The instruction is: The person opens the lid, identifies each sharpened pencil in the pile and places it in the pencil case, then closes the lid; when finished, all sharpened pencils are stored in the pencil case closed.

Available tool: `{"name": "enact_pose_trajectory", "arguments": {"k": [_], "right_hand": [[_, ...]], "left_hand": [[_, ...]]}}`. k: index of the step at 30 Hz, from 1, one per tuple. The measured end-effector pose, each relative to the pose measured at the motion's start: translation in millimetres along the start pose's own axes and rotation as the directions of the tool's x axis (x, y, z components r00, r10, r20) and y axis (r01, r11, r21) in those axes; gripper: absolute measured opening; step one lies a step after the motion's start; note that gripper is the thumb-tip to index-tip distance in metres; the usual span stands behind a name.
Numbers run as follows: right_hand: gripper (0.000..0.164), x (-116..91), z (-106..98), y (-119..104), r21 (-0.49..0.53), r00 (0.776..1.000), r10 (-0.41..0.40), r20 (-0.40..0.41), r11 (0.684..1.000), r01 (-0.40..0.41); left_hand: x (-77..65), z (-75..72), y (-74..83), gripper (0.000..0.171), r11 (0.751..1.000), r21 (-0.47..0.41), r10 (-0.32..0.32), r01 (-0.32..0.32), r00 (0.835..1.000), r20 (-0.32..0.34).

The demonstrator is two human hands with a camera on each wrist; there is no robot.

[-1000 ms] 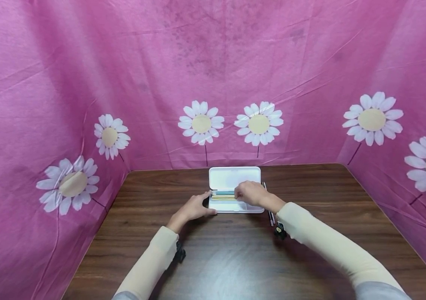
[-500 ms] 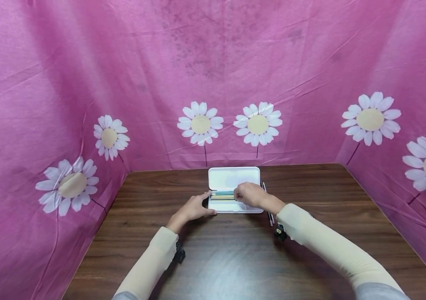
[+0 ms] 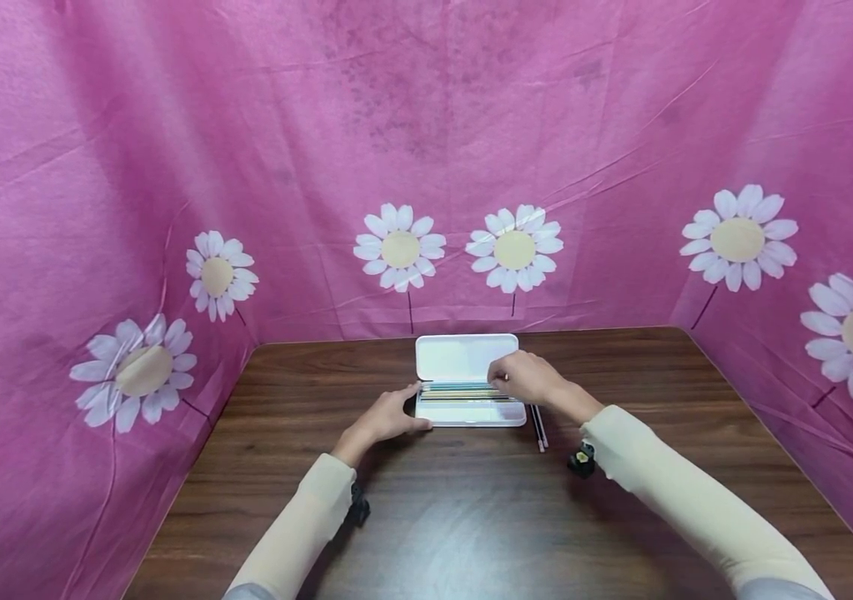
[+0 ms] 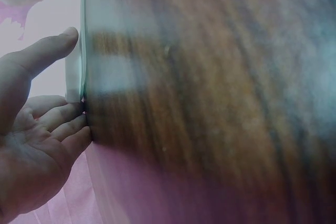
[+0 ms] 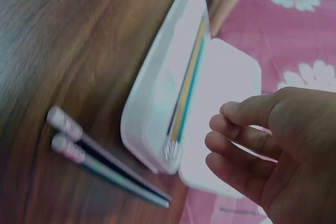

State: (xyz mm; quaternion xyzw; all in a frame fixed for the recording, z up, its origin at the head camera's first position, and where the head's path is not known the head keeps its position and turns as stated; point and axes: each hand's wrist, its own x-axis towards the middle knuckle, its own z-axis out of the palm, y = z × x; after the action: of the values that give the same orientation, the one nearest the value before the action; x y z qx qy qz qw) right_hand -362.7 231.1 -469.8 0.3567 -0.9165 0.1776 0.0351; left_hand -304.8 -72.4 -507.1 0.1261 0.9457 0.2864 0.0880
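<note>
A white pencil case [image 3: 444, 414] lies at the back middle of the table, its lid [image 3: 464, 357] laid back. Several pencils [image 3: 464, 392] in teal, yellow and dark colours rest lengthwise inside. My left hand [image 3: 384, 418] holds the left end, thumb by the front corner and fingers at the end and rear. Above the right end is my right hand [image 3: 533, 379]. In the right wrist view, its fingers [image 5: 236, 166] are loosely bent with nothing between them. Two pencils [image 5: 113, 161] with white eraser ends lie on the table beside the case's right end.
The dark wood table [image 3: 434, 517] ends at a pink cloth [image 3: 306, 208] printed with daisies, behind and on both sides. Just short of the rear edge sits the case's lid. A small black device [image 3: 582, 460] hangs at the right wrist.
My right hand has lifted off the pencils and shifted right, uncovering more of their right ends. The left hand stays at the case's left end.
</note>
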Motion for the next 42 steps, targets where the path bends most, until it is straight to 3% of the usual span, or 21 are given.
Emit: {"name": "enact_pose_trajectory", "arguments": {"k": [11,18,20,25,29,32,34,37,39,42], "right_hand": [[0.009,-38.0,-12.0,33.1,0.006,0.985,0.169,-0.019,0.986,-0.169],[0.009,-58.4,6.7,57.3,0.028,0.968,0.25,-0.026,0.968,-0.249],[0.015,-59.7,20.7,73.2,0.02,0.967,0.252,-0.035,0.968,-0.252],[0.024,-60.3,27.8,73.3,0.046,0.958,0.286,-0.013,0.957,-0.285],[0.019,-60.3,31.5,71.1,0.036,0.947,0.32,-0.016,0.947,-0.32],[0.016,-60.7,29.8,66.6,0.019,0.923,0.384,0.012,0.923,-0.384],[0.015,-61.4,16.3,49.7,0.041,0.886,0.458,0.078,0.886,-0.462],[0.018,-62.7,15.5,44.6,0.054,0.845,0.52,0.124,0.847,-0.529],[0.022,-63.0,16.6,43.1,0.068,0.834,0.536,0.133,0.834,-0.547],[0.027,-63.2,17.6,42.0,0.074,0.835,0.538,0.121,0.833,-0.548]], "left_hand": [[-0.7,-0.2,-1.6,0.09,1.0,-0.005,-0.013,0.013,1.0,0.004],[-0.5,0.4,0.0,0.089,1.0,-0.01,-0.014,0.014,1.0,0.005],[-0.2,0.2,0.6,0.089,1.0,-0.011,-0.014,0.014,1.0,0.006],[0.7,0.2,0.7,0.089,1.0,-0.01,-0.015,0.016,1.0,0.005],[1.5,0.6,-0.2,0.09,1.0,-0.002,-0.008,0.008,1.0,-0.003],[1.6,1.1,-1.0,0.089,1.0,-0.004,-0.007,0.007,1.0,-0.003],[1.6,1.3,-1.3,0.089,1.0,-0.009,-0.009,0.009,1.0,-0.002],[1.2,1.6,-1.4,0.089,1.0,-0.017,-0.011,0.011,1.0,0.0],[1.0,1.7,-1.3,0.089,1.0,-0.015,-0.011,0.011,1.0,-0.001],[1.0,1.8,-1.4,0.089,1.0,-0.013,-0.007,0.007,1.0,-0.004]]}}
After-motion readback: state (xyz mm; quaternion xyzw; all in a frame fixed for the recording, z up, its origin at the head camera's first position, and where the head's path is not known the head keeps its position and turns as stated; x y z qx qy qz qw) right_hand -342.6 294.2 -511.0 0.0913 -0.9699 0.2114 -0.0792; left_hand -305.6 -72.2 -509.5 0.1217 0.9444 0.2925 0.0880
